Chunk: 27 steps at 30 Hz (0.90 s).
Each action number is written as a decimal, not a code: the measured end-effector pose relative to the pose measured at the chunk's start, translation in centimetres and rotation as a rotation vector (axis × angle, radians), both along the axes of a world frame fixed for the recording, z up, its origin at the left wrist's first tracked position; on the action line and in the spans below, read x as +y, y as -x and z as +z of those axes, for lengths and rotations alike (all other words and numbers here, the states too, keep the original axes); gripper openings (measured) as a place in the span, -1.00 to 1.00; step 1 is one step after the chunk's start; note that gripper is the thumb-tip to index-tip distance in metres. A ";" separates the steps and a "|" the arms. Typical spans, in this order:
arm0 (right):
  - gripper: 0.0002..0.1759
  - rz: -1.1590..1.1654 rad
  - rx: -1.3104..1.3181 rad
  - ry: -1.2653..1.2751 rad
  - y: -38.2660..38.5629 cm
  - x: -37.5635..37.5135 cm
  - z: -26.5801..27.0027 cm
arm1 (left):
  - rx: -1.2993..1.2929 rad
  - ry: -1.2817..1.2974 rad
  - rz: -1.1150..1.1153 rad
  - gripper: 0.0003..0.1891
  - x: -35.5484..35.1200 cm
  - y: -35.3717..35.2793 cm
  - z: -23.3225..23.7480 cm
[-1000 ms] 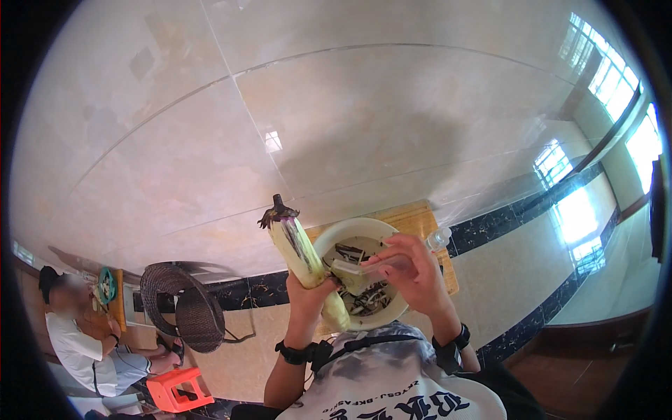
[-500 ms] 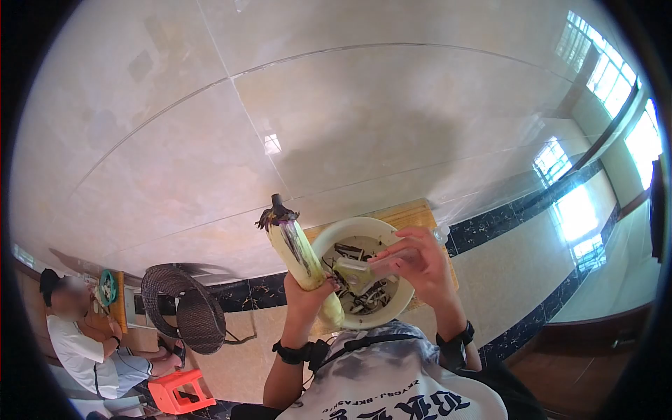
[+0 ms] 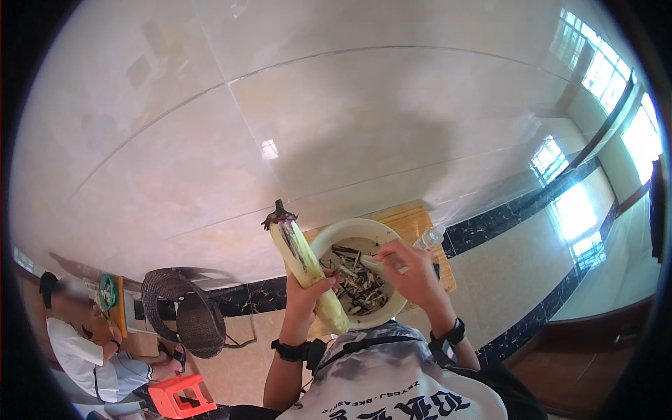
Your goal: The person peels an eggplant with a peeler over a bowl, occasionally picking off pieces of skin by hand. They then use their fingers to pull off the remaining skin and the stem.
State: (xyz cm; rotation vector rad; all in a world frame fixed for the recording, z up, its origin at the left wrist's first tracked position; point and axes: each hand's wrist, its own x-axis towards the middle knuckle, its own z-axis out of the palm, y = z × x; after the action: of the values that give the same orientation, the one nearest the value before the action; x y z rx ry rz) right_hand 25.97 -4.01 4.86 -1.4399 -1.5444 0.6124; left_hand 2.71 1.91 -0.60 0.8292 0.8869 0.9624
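Observation:
A long, mostly peeled eggplant (image 3: 301, 260) with a dark stem cap slants up to the left. My left hand (image 3: 304, 297) is wrapped round its lower half, beside the left rim of a pale round bowl (image 3: 395, 308). Thin dark and pale peelings (image 3: 360, 287) lie inside the bowl. Over the bowl's right side, my right hand (image 3: 406, 269) has its fingers closed round a light-coloured tool that looks like a peeler (image 3: 369, 263), partly hidden by the fingers.
The bowl stands on a small wooden table (image 3: 413, 213), with a clear plastic bottle (image 3: 432, 236) at its right. To the left are a dark wicker chair (image 3: 199, 318), a red stool (image 3: 180, 395) and a seated person (image 3: 80, 357) beside a green basket (image 3: 107, 292).
My right hand has moved slightly left and down, and the tool has turned and come away from the eggplant. The eggplant has shifted slightly down. More of the bottle shows.

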 end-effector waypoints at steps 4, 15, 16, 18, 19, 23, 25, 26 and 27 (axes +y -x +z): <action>-0.81 0.135 -0.051 -0.102 2.4 1.3 -3.0 | 0.000 -0.040 -0.079 -0.75 0.1 -0.2 -0.5; -0.72 0.344 0.000 0.001 4.3 1.9 -3.8 | 0.031 -0.031 -0.052 -0.72 -0.3 0.4 -1.1; -0.73 0.338 0.045 0.011 4.3 1.9 -4.1 | 0.015 -0.026 -0.058 -0.72 -0.3 0.4 -1.2; -0.76 0.328 0.134 0.032 4.5 2.0 -4.8 | -0.019 -0.014 -0.069 -0.71 -0.3 0.4 -1.4; -0.78 0.330 0.146 0.034 4.5 2.0 -4.8 | -0.036 -0.007 -0.096 -0.71 -0.2 0.5 -1.7; -0.85 0.325 0.165 0.071 4.1 2.1 -4.4 | -0.071 0.035 -0.159 -0.70 0.1 0.9 -2.0; -0.88 0.285 0.167 0.101 3.8 2.0 -4.3 | -0.066 0.063 -0.166 -0.70 0.1 1.0 -1.6; -0.89 0.250 0.173 0.115 3.8 1.9 -4.3 | -0.061 0.078 -0.168 -0.69 0.1 1.1 -1.2; -0.89 0.214 0.178 0.128 3.7 1.9 -4.4 | -0.055 0.093 -0.170 -0.69 0.2 1.1 -1.0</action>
State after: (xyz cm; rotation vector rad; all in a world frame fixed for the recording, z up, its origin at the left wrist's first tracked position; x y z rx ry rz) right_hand 22.32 -2.15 0.50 -1.2838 -1.5509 0.9565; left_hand 1.62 2.06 -1.61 0.7818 0.7952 0.7861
